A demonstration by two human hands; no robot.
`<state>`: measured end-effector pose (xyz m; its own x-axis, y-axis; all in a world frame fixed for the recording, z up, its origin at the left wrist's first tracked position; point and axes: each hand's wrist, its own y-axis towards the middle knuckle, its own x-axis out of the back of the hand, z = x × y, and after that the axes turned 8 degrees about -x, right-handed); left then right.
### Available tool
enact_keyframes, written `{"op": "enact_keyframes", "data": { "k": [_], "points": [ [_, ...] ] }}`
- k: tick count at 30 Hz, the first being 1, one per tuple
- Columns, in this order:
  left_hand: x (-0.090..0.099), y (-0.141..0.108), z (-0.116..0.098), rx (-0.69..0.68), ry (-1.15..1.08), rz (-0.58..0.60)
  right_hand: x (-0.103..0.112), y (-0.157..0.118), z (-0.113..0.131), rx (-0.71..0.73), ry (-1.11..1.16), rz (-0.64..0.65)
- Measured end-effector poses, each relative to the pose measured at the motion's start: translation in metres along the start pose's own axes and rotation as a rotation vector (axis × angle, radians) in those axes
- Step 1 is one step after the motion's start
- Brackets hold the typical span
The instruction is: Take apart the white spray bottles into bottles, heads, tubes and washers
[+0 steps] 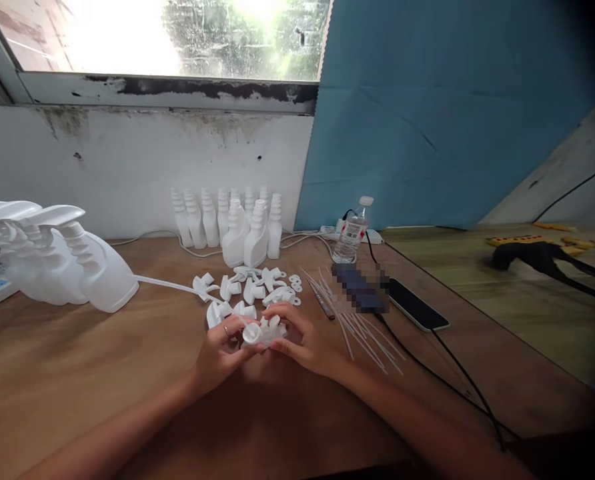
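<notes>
My left hand (pixel 226 347), with a ring on one finger, is closed around a white trigger spray head (pixel 251 333) whose round collar faces me. A thin white dip tube (pixel 165 283) runs from near that hand up to the left, its far end by a large white bottle. My right hand (pixel 302 339) is closed on small white plastic pieces (pixel 273 328) right against the spray head. Whether these pieces are joined to it I cannot tell. Just beyond both hands lie several loose white spray heads (pixel 254 291) and some small white rings (pixel 295 283).
Several white bottles (pixel 233 233) stand along the wall, and larger ones with spray heads (pixel 110 273) at the left. To the right are thin white tubes (pixel 362 333), a pen (pixel 321 300), a water bottle (pixel 350 237), a phone (pixel 417 303) and black cables (pixel 467 380).
</notes>
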<state>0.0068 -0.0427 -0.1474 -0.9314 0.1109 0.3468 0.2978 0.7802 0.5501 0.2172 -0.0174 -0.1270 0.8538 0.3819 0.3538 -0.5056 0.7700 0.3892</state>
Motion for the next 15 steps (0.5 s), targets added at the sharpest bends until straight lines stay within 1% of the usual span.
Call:
{"op": "enact_keyframes", "data": {
  "k": [2,4,5,7,9,10,12,13,15],
  "points": [
    [-0.001,0.003,-0.005,0.014,-0.059,-0.088,0.000,0.000,-0.003,-0.097,0.098,-0.011],
    [-0.003,0.009,-0.010,0.019,-0.094,-0.120,-0.002,-0.001,-0.007,-0.202,0.274,-0.016],
    [-0.005,0.013,-0.012,0.019,-0.089,-0.115,-0.004,-0.001,-0.010,-0.250,0.370,-0.031],
    [-0.006,0.024,-0.014,-0.004,-0.044,-0.061,-0.004,0.000,-0.013,-0.315,0.519,-0.109],
    [-0.001,0.041,-0.011,-0.083,0.033,0.002,0.000,0.002,-0.015,-0.335,0.589,-0.210],
    [0.003,0.051,-0.006,-0.135,0.084,0.008,0.005,0.003,-0.015,-0.331,0.602,-0.252],
    [0.017,0.075,0.011,-0.224,0.221,-0.060,0.017,0.007,-0.015,-0.306,0.608,-0.331],
    [0.025,0.088,0.022,-0.235,0.310,-0.149,0.024,0.009,-0.016,-0.293,0.602,-0.369],
    [0.041,0.112,0.049,-0.175,0.467,-0.293,0.038,0.014,-0.019,-0.259,0.589,-0.446]
  ]
}}
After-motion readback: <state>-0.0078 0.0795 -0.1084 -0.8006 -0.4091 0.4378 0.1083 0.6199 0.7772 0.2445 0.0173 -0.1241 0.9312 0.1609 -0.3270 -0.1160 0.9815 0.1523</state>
